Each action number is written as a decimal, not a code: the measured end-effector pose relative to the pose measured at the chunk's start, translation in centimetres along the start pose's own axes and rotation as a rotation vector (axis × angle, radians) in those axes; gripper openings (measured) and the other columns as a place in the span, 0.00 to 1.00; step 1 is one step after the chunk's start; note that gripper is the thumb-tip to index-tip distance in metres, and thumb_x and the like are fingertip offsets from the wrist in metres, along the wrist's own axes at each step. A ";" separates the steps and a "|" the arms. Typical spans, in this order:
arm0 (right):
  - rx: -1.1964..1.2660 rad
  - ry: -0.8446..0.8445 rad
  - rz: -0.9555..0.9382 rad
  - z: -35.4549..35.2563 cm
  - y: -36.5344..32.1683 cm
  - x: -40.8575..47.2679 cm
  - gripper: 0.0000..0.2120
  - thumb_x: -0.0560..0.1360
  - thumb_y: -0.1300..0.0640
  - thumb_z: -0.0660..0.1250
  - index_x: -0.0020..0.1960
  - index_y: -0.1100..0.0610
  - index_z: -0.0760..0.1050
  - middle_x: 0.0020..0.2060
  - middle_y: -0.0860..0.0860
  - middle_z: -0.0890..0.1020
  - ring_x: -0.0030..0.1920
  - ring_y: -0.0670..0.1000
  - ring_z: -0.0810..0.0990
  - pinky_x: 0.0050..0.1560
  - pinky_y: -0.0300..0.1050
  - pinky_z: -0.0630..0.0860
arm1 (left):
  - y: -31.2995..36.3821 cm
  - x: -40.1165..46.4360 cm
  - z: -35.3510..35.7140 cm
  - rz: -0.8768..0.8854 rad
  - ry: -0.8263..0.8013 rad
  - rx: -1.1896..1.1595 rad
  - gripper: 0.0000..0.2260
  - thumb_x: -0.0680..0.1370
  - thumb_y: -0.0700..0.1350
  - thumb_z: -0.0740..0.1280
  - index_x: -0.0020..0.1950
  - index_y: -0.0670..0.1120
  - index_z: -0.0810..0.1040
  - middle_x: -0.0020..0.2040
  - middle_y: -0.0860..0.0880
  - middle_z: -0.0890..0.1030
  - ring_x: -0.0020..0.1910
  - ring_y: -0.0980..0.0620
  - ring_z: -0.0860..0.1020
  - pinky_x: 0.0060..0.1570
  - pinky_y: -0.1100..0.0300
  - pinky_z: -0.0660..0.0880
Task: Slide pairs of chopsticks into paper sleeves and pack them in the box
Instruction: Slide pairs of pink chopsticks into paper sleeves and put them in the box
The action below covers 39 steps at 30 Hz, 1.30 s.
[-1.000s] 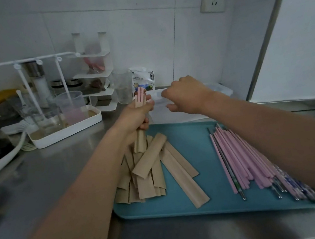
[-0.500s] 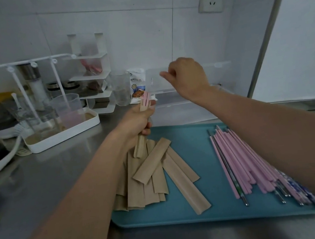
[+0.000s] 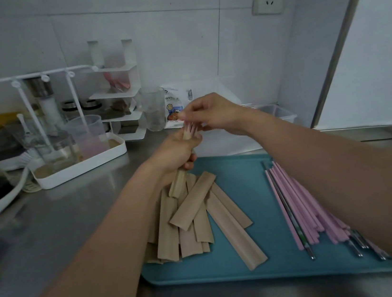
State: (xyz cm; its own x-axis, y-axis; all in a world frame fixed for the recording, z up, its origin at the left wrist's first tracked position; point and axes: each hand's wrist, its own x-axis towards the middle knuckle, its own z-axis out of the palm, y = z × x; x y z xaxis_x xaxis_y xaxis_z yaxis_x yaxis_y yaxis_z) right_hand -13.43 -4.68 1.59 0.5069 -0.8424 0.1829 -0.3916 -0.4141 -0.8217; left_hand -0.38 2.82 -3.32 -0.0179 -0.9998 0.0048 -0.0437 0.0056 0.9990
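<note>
left hand (image 3: 178, 154) grips tan paper sleeve (image 3: 177, 184) | right hand (image 3: 213, 116) pinches 2 pink chopsticks (image 3: 188, 127) protruding

Both my forearms reach forward and converge ahead of me. My left hand (image 3: 174, 152) is curled into a fist around what it holds, knuckles up, thumb tucked underneath. My right hand (image 3: 213, 115) sits just above and beyond it, wrist bent, thumb and forefinger pinching, the other fingers curled.

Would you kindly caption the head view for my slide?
Left hand grips a sleeved chopstick pair; right hand pinches its pink tips above the teal tray.
</note>
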 end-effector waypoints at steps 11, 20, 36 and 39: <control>0.049 -0.007 0.047 -2.3 1.5 -1.9 0.11 0.77 0.56 0.72 0.53 0.63 0.83 0.42 0.52 0.84 0.40 0.44 0.78 0.43 0.36 0.75 | 0.1 -0.3 -0.1 0.032 -0.049 0.055 0.11 0.82 0.42 0.63 0.64 0.48 0.74 0.39 0.48 0.71 0.28 0.58 0.70 0.22 0.67 0.65; 0.187 0.145 0.119 -2.4 -0.7 -2.3 0.11 0.76 0.57 0.72 0.48 0.66 0.82 0.34 0.53 0.82 0.31 0.44 0.77 0.34 0.36 0.70 | 0.3 -0.7 -0.3 0.033 -0.102 0.113 0.17 0.78 0.51 0.68 0.67 0.52 0.72 0.54 0.51 0.77 0.39 0.52 0.79 0.32 0.60 0.76; 0.137 0.549 0.555 -8.6 4.8 -3.3 0.07 0.74 0.65 0.74 0.39 0.66 0.78 0.28 0.56 0.82 0.21 0.45 0.78 0.23 0.36 0.75 | 0.2 -0.3 -1.2 0.101 -0.011 0.269 0.18 0.80 0.41 0.65 0.67 0.57 0.74 0.62 0.52 0.75 0.50 0.51 0.79 0.43 0.59 0.79; -0.517 0.495 0.529 -8.4 5.0 -2.9 0.11 0.71 0.57 0.77 0.45 0.65 0.82 0.38 0.58 0.85 0.37 0.54 0.84 0.41 0.47 0.83 | 0.1 0.0 -1.5 0.104 -0.004 0.269 0.18 0.80 0.40 0.64 0.66 0.58 0.75 0.63 0.52 0.75 0.49 0.53 0.79 0.42 0.59 0.79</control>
State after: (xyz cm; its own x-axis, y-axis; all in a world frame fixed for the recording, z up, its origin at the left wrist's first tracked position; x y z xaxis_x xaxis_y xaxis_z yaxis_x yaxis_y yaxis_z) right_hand -23.30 -7.22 1.47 -0.1817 -0.9705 0.1585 -0.8386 0.0687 -0.5405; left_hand 1.09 2.84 -3.18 -0.0400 -0.9936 0.1061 -0.3047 0.1132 0.9457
